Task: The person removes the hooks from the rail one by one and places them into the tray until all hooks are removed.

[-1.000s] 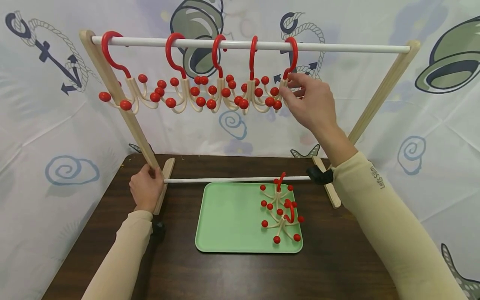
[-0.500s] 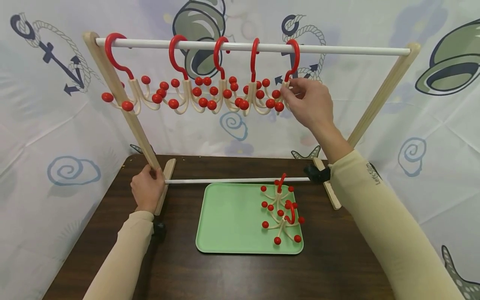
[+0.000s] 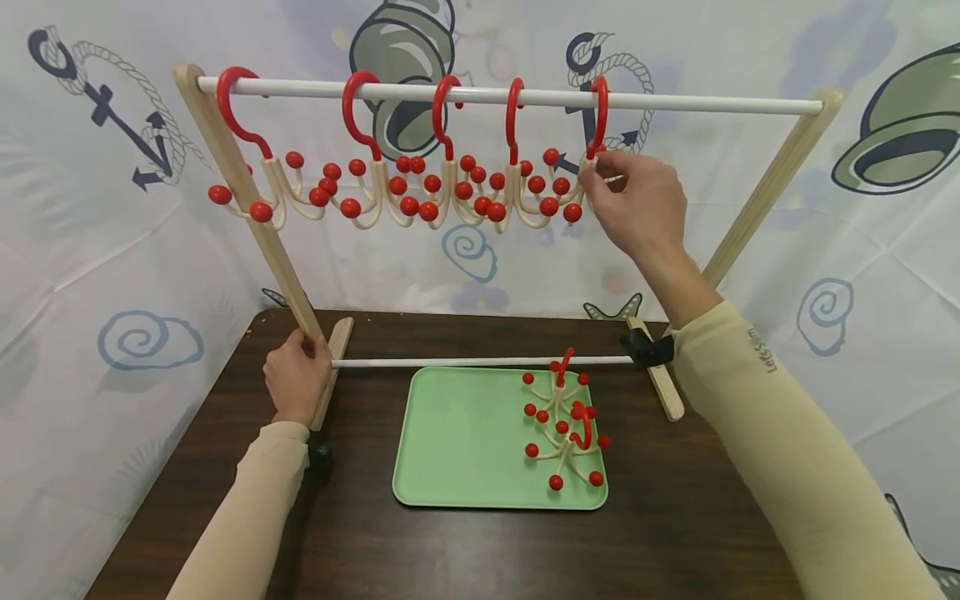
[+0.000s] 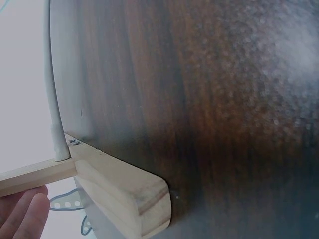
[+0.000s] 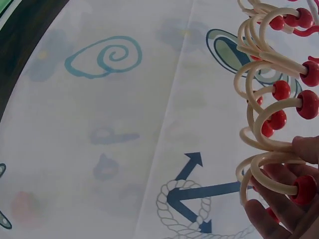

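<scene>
Rightmost red-hooked cream multi-prong hanger (image 3: 592, 158) turned edge-on; right hand (image 3: 637, 204) pinches it, left hand (image 3: 295, 379) grips wooden rack leg (image 3: 258, 221); prongs risk tangling with neighbours.

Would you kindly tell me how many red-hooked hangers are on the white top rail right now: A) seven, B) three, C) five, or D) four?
C: five red hooks sit over the top rail, the rightmost hanger pinched by the right hand, while two more hangers lie on the green tray.
</scene>
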The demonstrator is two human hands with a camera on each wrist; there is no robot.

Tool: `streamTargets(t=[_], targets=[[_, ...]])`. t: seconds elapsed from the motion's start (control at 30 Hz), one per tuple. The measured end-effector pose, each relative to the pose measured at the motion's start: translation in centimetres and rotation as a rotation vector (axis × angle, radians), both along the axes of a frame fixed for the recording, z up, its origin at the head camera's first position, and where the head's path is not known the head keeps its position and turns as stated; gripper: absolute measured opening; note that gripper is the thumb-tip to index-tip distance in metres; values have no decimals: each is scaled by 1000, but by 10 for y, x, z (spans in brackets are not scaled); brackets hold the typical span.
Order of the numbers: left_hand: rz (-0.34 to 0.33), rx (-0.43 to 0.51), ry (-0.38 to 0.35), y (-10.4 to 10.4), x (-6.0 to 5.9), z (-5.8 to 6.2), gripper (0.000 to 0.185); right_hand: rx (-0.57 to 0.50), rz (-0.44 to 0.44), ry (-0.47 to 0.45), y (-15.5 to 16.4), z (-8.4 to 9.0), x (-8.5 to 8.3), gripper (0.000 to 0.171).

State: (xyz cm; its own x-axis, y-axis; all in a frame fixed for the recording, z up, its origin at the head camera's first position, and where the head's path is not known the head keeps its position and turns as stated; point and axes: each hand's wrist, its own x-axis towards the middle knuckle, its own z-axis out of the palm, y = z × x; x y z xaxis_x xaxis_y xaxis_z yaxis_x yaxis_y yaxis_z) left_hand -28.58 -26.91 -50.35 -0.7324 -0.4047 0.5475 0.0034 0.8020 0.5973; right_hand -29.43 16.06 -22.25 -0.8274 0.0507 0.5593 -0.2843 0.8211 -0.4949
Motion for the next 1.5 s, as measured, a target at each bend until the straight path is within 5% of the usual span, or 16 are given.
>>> streamTargets(t=[0.37, 0.63, 0.93, 1.17, 1.5], targets=[[-5, 0, -4, 0, -1, -3, 23, 16, -73, 68, 6, 11, 7, 42], [1, 5, -5, -1, -1, -4, 22, -29, -50, 168, 15, 17, 16, 38], [9, -2, 2, -1, 1, -4, 22, -59, -7, 165, 19, 18, 37, 39], [1, -9, 15, 0, 1, -3, 22, -129, 50, 137, 25, -6, 59, 35], [-3, -3, 14, 3, 1, 2, 23, -171, 121, -3, 19, -71, 88, 29]])
